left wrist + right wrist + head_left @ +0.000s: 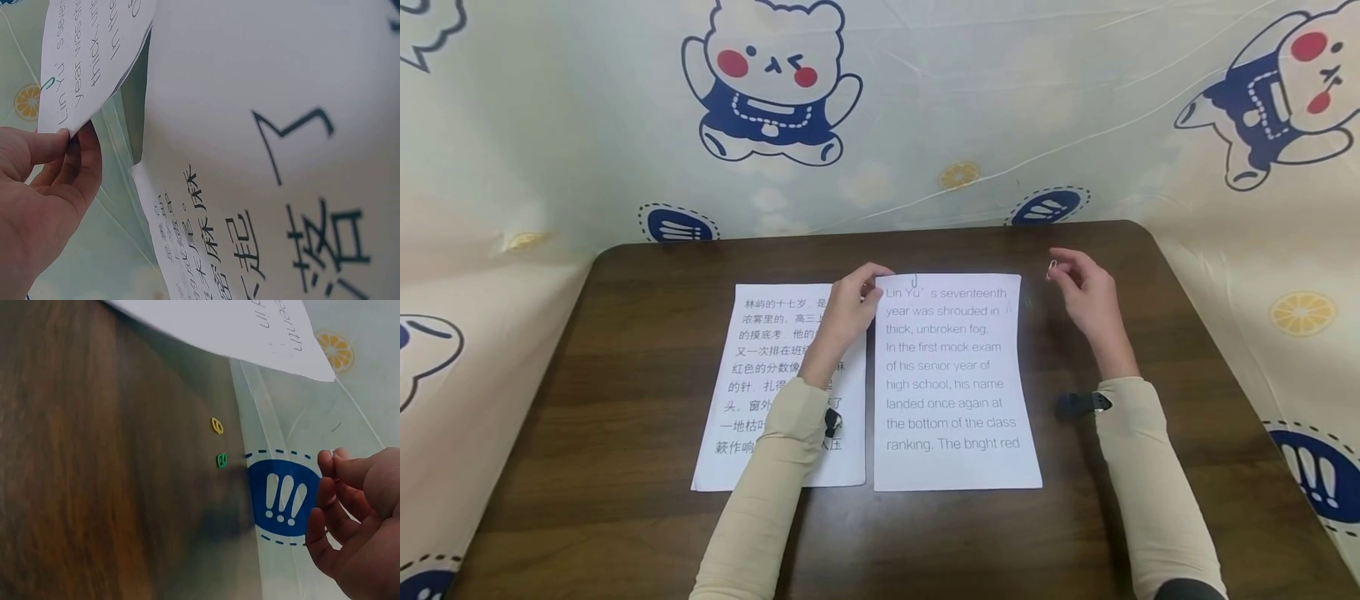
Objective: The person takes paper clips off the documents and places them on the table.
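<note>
My left hand [850, 307] pinches the top left corner of the English-printed sheets [951, 392], thumb over the corner in the left wrist view. On their top edge sits a green paper clip [47, 82]. My right hand [1086, 296] is raised to the right of these sheets and pinches a small pale paper clip [1051, 268] between thumb and fingertips; the fingers mostly hide it in the right wrist view. Under my left forearm lie the Chinese-printed sheets [760, 408], partly covered by it.
A yellow paper clip [217, 425] and a second green paper clip [222, 460] lie on the brown table [625, 333], right of the English sheets. A patterned cloth [925, 100] hangs behind the table and along its sides.
</note>
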{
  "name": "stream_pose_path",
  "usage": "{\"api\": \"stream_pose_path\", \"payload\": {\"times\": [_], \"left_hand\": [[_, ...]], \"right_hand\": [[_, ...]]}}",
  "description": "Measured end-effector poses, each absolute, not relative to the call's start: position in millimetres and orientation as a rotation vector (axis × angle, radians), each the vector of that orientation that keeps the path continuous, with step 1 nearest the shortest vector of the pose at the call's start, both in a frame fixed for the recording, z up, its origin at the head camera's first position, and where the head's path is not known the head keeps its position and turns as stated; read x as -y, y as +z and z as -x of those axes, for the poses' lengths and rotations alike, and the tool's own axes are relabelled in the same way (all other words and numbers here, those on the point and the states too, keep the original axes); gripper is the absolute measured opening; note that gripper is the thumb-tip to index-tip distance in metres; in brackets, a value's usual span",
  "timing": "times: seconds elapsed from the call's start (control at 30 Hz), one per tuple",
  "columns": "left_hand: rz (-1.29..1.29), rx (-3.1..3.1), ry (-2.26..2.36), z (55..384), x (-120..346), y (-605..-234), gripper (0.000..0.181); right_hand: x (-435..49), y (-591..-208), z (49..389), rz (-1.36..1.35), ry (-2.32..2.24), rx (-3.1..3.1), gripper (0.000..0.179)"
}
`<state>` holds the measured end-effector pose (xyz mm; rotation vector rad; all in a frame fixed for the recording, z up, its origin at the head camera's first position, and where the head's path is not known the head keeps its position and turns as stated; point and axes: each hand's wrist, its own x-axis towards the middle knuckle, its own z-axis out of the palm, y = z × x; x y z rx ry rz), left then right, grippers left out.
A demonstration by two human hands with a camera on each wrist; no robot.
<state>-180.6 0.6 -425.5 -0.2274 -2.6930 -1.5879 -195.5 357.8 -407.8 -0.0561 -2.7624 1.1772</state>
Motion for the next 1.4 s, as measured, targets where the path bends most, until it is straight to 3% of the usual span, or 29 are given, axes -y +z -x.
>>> {"api": "stream_pose_path", "payload": {"times": [0.83,1.4], "left_hand": [[0.218,2.698,-1.576,180,2,-429,0.03],[0.23,2.707,-1.585,183,3,-429,0.03]], "right_hand": [[-366,-418,197,0.018,0.972,3.124,0.025],[-364,-422,199,0.053,0.87,3.198,0.025]]}}
